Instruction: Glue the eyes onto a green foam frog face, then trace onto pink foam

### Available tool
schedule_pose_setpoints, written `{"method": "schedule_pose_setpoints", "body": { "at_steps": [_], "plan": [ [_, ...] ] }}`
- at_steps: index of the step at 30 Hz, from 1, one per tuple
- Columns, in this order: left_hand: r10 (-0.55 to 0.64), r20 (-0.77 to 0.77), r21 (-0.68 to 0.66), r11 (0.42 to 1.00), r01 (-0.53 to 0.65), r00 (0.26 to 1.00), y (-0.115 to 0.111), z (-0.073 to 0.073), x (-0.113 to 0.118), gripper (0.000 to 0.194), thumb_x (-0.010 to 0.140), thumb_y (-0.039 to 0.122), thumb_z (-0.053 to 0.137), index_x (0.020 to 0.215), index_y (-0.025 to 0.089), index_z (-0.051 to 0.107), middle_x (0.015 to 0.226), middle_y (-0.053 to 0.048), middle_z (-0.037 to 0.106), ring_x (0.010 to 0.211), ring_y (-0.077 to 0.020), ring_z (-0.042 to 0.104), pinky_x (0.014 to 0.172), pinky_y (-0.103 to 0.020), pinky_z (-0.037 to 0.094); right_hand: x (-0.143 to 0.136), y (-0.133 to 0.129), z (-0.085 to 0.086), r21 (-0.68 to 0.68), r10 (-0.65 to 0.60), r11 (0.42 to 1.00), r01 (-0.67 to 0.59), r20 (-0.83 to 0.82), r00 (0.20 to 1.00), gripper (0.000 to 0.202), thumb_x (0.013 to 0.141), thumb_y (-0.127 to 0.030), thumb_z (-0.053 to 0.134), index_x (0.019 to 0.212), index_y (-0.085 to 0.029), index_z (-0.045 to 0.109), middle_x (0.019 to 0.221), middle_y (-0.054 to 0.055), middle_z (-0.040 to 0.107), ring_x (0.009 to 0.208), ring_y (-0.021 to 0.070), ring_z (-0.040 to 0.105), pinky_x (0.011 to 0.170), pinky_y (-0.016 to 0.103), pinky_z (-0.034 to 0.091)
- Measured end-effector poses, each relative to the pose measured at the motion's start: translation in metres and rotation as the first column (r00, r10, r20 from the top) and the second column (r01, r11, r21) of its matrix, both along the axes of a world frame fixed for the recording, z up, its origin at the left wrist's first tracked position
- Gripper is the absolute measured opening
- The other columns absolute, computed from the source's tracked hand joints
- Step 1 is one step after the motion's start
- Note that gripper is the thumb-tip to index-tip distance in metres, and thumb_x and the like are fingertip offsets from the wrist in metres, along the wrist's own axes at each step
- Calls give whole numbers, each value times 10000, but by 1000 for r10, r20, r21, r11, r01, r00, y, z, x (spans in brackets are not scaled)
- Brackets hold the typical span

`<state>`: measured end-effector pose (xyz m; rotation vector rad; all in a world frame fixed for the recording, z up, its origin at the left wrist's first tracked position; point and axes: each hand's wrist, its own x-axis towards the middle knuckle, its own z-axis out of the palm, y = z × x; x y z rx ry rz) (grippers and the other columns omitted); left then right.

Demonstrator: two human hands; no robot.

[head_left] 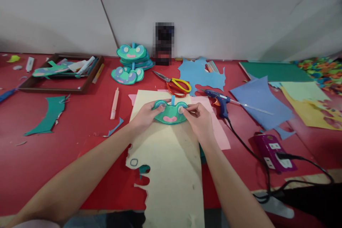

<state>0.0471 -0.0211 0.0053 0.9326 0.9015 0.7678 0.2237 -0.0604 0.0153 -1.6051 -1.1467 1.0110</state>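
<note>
A green felt frog face (170, 114) with blue and white eyes, pink lips and a blue tab on top is held above a cream felt sheet (173, 171). My left hand (145, 114) pinches its left eye between thumb and fingers. On the other side, my right hand (199, 115) grips the right eye, the thumb on its white circle. Beyond the frog lie scissors (177, 86) with yellow and red handles. A blue glue gun (220, 101) rests to the right of my right hand.
Finished frog faces (132, 55) are stacked near the wall. A brown tray (85, 87) with markers stands left. Blue felt (263, 101), a purple power strip (275, 153) and black cords lie right. A phone (164, 42), partly blurred, leans against the wall.
</note>
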Motion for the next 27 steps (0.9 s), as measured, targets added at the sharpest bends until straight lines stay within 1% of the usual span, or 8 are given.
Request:
{"method": "schedule_pose_setpoints", "body": {
  "at_steps": [3, 6, 9, 12, 15, 21, 23, 27],
  "plan": [
    [-2, 27, -30, 1000, 2, 1000, -1, 1, 0, 520, 721, 383, 618, 1192, 220, 473, 1137, -61, 505, 923, -126, 557, 741, -171, 507, 1, 2, 0, 6, -17, 1000, 18, -50, 999, 483, 657, -493, 562, 933, -126, 415, 886, 43, 513, 763, 22, 500, 676, 118, 414],
    [-7, 56, -62, 998, 11, 998, -1, 0, -1, 519, 730, 393, 604, 1205, 246, 456, 1134, -60, 505, 869, -124, 573, 687, -169, 515, 4, 2, -2, -26, 56, 998, -58, -51, 997, 485, 728, -536, 461, 1052, -176, 453, 900, 34, 511, 794, 24, 487, 694, 118, 396],
    [4, 72, -82, 997, 2, 997, -2, 1, -1, 524, 729, 384, 605, 1211, 243, 452, 1130, -65, 507, 853, -130, 577, 677, -181, 523, 7, 1, -4, -68, 171, 983, -169, 34, 985, 475, 744, -574, 415, 952, -159, 519, 812, 27, 478, 727, 9, 421, 635, 100, 348],
    [27, 84, -88, 996, -19, 996, -2, 2, -1, 483, 741, 376, 588, 1188, 229, 478, 1127, -65, 510, 847, -128, 576, 680, -177, 521, 8, 0, -6, -89, 214, 975, -205, 108, 971, 515, 720, -598, 431, 764, -85, 452, 660, 24, 354, 604, -13, 278, 516, 89, 235],
    [41, 92, -91, 995, -33, 995, -2, 3, 1, 443, 752, 364, 574, 1161, 211, 503, 1130, -65, 509, 852, -122, 573, 694, -167, 513, 6, -1, -5, -98, 216, 974, -205, 114, 970, 541, 692, -604, 462, 714, -69, 386, 625, 20, 280, 574, -20, 232, 482, 87, 198],
    [22, 77, -66, 998, -17, 997, -3, 2, 3, 437, 763, 378, 556, 1152, 187, 506, 1135, -70, 505, 866, -119, 565, 733, -175, 498, 2, -2, -5, -98, 150, 985, -140, 102, 983, 511, 695, -581, 476, 727, -78, 394, 636, 13, 341, 572, -19, 279, 489, 86, 226],
    [1, 37, -13, 1000, 0, 999, -2, 1, 3, 464, 757, 410, 559, 1152, 175, 505, 1135, -71, 505, 929, -135, 549, 793, -196, 489, 2, -1, -6, -97, 121, 989, -112, 89, 989, 504, 693, -585, 478, 755, -89, 410, 650, 11, 363, 582, -16, 294, 505, 89, 243],
    [6, -117, 109, 994, 7, 993, -2, -2, 1, 502, 726, 453, 590, 1135, 171, 516, 1089, -58, 534, 1031, -159, 509, 899, -232, 446, 4, -1, -9, -106, 109, 989, -103, 48, 993, 514, 693, -599, 469, 781, -96, 414, 664, 13, 370, 588, -16, 286, 527, 95, 251]
  ]
}}
